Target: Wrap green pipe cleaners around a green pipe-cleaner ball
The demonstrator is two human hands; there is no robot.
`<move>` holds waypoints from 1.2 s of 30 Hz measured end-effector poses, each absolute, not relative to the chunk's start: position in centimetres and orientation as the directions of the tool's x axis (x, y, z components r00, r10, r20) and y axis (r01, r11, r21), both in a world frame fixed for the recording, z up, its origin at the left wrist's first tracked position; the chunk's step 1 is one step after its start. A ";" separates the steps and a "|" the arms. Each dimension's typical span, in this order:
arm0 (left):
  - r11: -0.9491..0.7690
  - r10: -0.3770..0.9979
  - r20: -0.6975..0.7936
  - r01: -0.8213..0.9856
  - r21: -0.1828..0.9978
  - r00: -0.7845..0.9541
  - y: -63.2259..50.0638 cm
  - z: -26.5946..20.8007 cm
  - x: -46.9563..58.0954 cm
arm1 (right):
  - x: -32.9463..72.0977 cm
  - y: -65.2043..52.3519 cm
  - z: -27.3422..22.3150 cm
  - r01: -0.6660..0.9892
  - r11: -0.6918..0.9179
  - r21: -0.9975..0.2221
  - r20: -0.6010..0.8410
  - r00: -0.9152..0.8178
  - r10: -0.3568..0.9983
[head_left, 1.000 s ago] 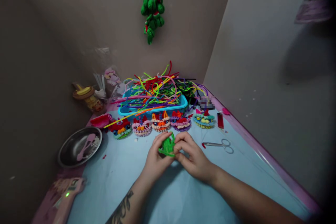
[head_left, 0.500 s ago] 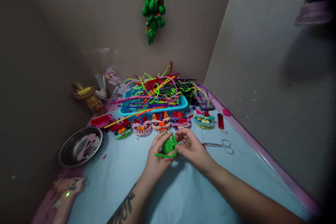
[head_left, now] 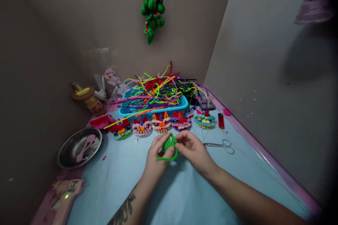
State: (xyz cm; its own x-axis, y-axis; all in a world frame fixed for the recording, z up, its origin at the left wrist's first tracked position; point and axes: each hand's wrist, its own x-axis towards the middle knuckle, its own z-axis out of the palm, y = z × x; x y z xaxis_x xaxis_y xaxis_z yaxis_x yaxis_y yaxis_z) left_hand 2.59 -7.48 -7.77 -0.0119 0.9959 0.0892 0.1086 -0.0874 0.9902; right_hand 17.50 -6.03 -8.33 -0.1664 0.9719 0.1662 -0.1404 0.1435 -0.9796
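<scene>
A bright green pipe-cleaner piece [head_left: 168,144], wound into a small pad with a loose end curling below it, is held up over the light blue table cover. My left hand [head_left: 156,151] is closed around its left side, the thumb pressing on its face. My right hand [head_left: 192,148] pinches the piece's right edge between thumb and fingertips. Just beyond the hands stands a row of colourful pipe-cleaner lion heads, among them an orange and peach one [head_left: 162,123] and a purple and pink one [head_left: 181,122].
A blue basket [head_left: 153,110] heaped with loose pipe cleaners is behind the row. Scissors [head_left: 219,145] lie to the right, near a red lighter [head_left: 221,121]. At left are a metal bowl [head_left: 69,160] with a pink scoop and a pink tool [head_left: 69,197] with a green light.
My left thumb has moved up onto the face of the green piece. The loose end has shifted slightly down. My right fingers stay at its right edge.
</scene>
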 end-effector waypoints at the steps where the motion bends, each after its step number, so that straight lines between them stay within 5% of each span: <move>1: -0.068 0.997 0.071 0.098 0.993 -0.024 -7.5 -7.9 2.6 | 17.5 -6.1 -8.4 -0.125 0.174 -0.977 0.193 -0.156 0.969; 6: 0.031 0.996 -0.035 -0.056 0.998 -0.080 -7.6 -8.2 2.7 | 17.7 -6.3 -8.5 0.075 0.386 -0.920 0.377 -0.113 0.919; 12: 0.173 0.985 -0.165 -0.247 0.954 0.053 -7.6 -7.9 2.5 | 17.9 -6.1 -8.4 0.129 0.288 -0.949 0.273 -0.118 0.955; 19: 0.316 0.946 -0.250 -0.405 0.858 0.207 -8.0 -7.2 2.7 | 18.1 -6.0 -8.4 0.193 0.349 -0.917 0.352 -0.022 0.936; 26: 0.393 0.904 -0.272 -0.393 0.831 0.329 -8.2 -6.6 2.6 | 19.3 -5.6 -7.6 0.298 0.622 -0.724 0.563 -0.264 0.783; 32: 0.302 0.951 -0.237 -0.431 0.850 0.199 -7.9 -7.4 2.5 | 19.1 -5.9 -7.8 0.240 0.522 -0.819 0.495 -0.166 0.853; 36: 0.255 0.966 -0.208 -0.408 0.877 0.156 -7.5 -8.1 2.4 | 18.7 -6.2 -8.3 0.054 0.386 -0.921 0.367 -0.213 0.905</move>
